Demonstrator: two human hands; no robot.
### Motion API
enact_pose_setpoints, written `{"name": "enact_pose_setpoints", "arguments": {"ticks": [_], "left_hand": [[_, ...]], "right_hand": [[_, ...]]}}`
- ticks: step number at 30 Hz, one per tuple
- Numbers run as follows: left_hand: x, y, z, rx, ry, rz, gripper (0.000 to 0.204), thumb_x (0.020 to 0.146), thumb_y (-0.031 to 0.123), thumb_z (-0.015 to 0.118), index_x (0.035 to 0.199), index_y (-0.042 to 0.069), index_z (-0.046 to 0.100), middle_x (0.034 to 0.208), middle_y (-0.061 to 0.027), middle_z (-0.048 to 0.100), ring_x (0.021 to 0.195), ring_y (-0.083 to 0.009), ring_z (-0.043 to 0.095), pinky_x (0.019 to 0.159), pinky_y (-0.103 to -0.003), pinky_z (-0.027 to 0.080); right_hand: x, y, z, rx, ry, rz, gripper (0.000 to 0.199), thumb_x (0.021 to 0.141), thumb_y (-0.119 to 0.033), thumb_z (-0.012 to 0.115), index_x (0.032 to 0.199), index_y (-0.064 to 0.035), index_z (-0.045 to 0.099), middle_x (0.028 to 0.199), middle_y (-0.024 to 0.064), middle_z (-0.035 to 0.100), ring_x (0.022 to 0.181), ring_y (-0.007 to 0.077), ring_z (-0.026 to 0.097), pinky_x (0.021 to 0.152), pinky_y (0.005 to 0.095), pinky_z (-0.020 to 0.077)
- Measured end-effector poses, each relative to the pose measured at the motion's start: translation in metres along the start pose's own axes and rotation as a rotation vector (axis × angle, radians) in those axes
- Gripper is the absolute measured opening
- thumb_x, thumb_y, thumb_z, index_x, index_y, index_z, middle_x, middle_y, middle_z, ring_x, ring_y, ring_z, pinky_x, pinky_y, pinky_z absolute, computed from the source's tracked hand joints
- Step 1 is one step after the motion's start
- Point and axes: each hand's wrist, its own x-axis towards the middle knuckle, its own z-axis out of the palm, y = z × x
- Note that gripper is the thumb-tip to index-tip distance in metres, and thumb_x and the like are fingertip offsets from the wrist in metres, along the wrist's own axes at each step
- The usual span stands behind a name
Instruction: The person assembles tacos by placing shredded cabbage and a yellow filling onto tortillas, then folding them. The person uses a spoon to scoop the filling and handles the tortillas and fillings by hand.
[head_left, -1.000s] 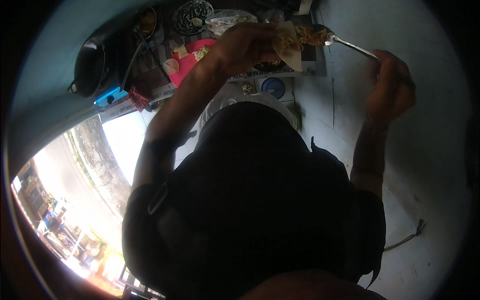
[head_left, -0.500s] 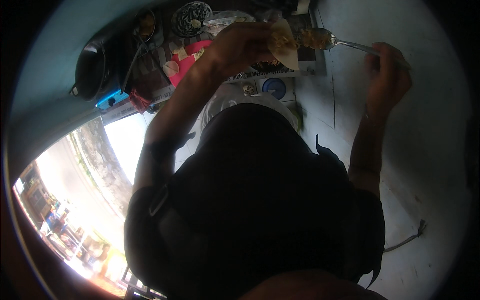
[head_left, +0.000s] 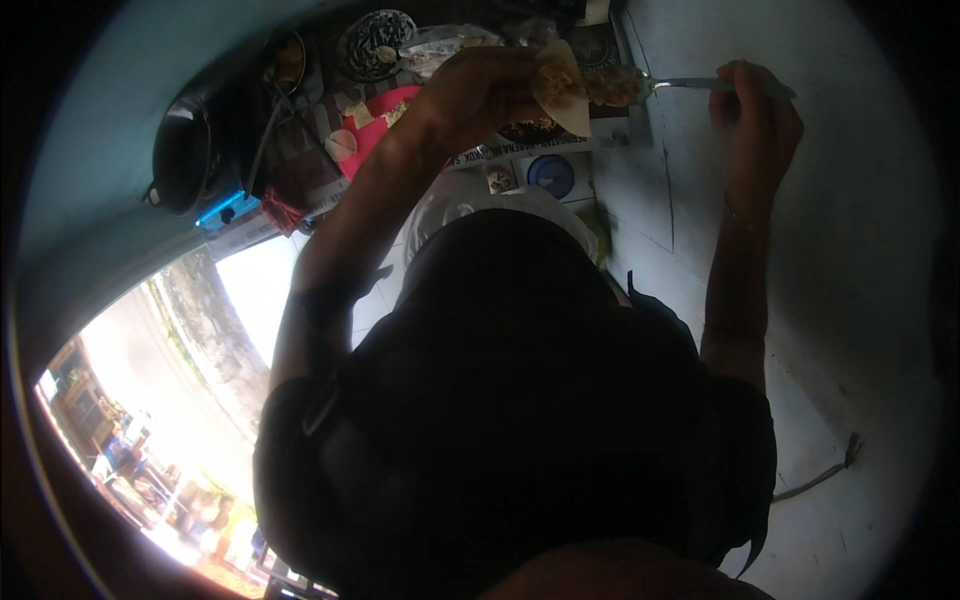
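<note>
My left hand [head_left: 495, 88] holds up a thin, pale dough wrapper [head_left: 572, 113] by its left side. A small heap of light brown filling [head_left: 560, 84] lies on the wrapper. From the right, my right hand [head_left: 758, 112] grips the handle of a metal spoon [head_left: 680, 83]. The spoon's bowl carries more brownish filling [head_left: 612, 86], close against the wrapper's right edge. Behind my left wrist is a pink plate [head_left: 368, 133] with another round wrapper [head_left: 341, 146] at its rim. A dark dish of filling [head_left: 530, 130] is partly hidden below my left hand.
A black wok [head_left: 183, 160] stands on a blue-edged stove at the left, with a red cloth [head_left: 283, 208] beside it. Farther back are a dark bowl smeared white [head_left: 375, 45] and a clear plastic bag [head_left: 450, 45]. A blue round lid [head_left: 550, 176] lies nearer me, beside the wall [head_left: 850, 250].
My right hand has moved left with the spoon, bringing its loaded bowl closer to the wrapper. My left hand and the wrapper have hardly shifted.
</note>
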Motion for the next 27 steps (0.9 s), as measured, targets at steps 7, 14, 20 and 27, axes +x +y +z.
{"name": "enact_pose_setpoints", "arguments": {"ticks": [7, 14, 20, 27], "left_hand": [[0.005, 0.000, -0.005, 0.023, -0.051, -0.027, 0.035, 0.097, 0.016, 0.048, 0.121, -0.011, 0.048, 0.117, -0.0208, 0.057, 0.107, -0.0297, 0.060, 0.092, -0.039, 0.053], [0.006, 0.002, -0.002, 0.024, -0.050, -0.036, 0.035, 0.097, 0.017, 0.049, 0.120, -0.010, 0.050, 0.118, -0.0192, 0.057, 0.110, -0.0290, 0.059, 0.096, -0.040, 0.051], [0.000, 0.011, 0.003, -0.017, -0.088, -0.039, 0.034, 0.098, 0.017, 0.046, 0.119, -0.009, 0.051, 0.117, -0.0177, 0.058, 0.110, -0.0274, 0.059, 0.096, -0.038, 0.051], [-0.012, 0.024, 0.019, -0.005, -0.109, 0.041, 0.035, 0.098, 0.017, 0.044, 0.121, -0.010, 0.048, 0.118, -0.0191, 0.057, 0.111, -0.0266, 0.058, 0.094, -0.035, 0.051]], "right_hand": [[0.002, -0.005, 0.006, 0.144, 0.003, 0.159, 0.024, 0.089, -0.021, 0.059, 0.087, 0.0022, 0.065, 0.073, 0.0035, 0.059, 0.062, 0.0083, 0.055, 0.053, 0.0211, 0.0433], [0.013, 0.002, -0.008, -0.635, -0.097, -0.715, 0.007, 0.079, -0.004, 0.066, 0.084, -0.0023, 0.062, 0.074, 0.0053, 0.064, 0.060, 0.0153, 0.061, 0.054, 0.0260, 0.0484], [0.008, 0.001, -0.021, -0.712, 0.026, -0.810, 0.012, 0.078, 0.000, 0.065, 0.089, -0.0015, 0.060, 0.078, 0.0078, 0.065, 0.065, 0.0214, 0.063, 0.060, 0.0299, 0.0506], [-0.037, 0.031, 0.004, 0.585, -0.113, -0.290, 0.029, 0.097, -0.026, 0.049, 0.099, 0.0013, 0.059, 0.079, 0.0170, 0.064, 0.059, 0.0208, 0.056, 0.053, 0.0310, 0.0414]]}}
